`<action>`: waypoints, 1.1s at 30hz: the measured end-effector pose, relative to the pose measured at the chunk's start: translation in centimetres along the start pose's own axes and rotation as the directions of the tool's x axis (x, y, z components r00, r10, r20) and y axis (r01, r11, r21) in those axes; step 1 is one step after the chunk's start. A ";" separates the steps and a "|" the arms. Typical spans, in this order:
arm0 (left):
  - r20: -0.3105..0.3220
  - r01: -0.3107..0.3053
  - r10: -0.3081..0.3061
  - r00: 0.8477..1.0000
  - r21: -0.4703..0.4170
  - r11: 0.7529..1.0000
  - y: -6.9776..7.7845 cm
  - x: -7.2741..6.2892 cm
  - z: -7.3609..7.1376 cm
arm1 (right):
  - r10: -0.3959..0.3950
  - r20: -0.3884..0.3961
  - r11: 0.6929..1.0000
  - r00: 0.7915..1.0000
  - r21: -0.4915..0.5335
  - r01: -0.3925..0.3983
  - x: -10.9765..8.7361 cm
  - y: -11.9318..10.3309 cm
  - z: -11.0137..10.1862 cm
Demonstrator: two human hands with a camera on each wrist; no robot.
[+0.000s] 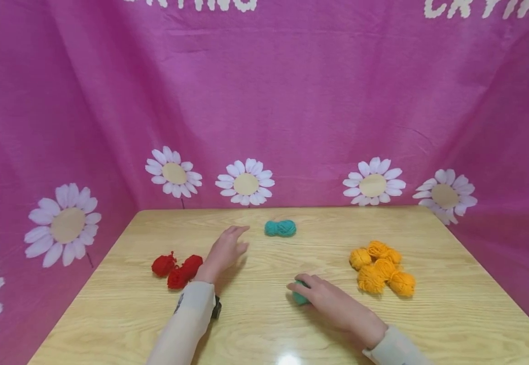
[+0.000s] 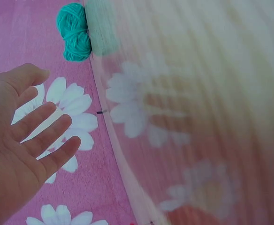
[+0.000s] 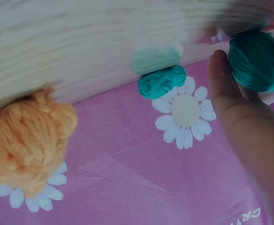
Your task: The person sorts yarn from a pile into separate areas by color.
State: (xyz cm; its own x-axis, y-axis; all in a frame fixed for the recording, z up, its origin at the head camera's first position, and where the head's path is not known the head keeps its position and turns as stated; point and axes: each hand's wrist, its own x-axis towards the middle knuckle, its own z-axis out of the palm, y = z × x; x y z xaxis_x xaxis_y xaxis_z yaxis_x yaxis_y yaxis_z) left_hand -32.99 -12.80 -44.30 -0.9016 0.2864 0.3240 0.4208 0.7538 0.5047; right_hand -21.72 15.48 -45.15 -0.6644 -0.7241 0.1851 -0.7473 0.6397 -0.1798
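My left hand [image 1: 227, 251] reaches over the table with fingers extended and nothing in it. A teal skein of yarn [image 1: 280, 228], pinched in at its middle, lies just beyond its fingertips to the right. In the left wrist view the palm and spread fingers show, with the skein [image 2: 76, 33] above them. My right hand [image 1: 328, 299] grips a green ball of yarn [image 1: 300, 295] low over the table. In the right wrist view, thumb and fingers stand on either side of this ball [image 3: 257, 62]. Part of it is hidden under the fingers in the head view.
Red yarn balls [image 1: 183, 274] lie beside my left forearm. A cluster of several yellow-orange yarn balls [image 1: 383, 267] sits right of my right hand. The wooden table [image 1: 264, 329] ends at a pink flowered cloth [image 1: 291, 111], which also hangs along both sides.
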 end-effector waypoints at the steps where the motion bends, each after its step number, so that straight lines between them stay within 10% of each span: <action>1: 0.001 -0.004 0.004 1.000 -0.003 1.000 0.1 0.1 0.1 | 0.004 -0.002 1.000 1.000 0.001 -0.004 0.0 0.0 0.0; 33: 0.143 -0.120 0.116 0.983 0.020 0.993 3.7 6.7 5.1 | -0.018 -0.034 0.998 0.999 -0.060 0.016 -0.9 0.3 -0.2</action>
State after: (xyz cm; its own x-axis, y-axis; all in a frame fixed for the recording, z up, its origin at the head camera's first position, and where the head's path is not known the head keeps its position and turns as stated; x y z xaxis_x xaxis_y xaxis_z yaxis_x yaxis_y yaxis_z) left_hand -37.93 -5.07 -44.33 -0.8519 0.4535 0.2620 0.5236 0.7259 0.4460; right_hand -21.30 16.37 -45.14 -0.6508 -0.7265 0.2207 -0.7572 0.6424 -0.1182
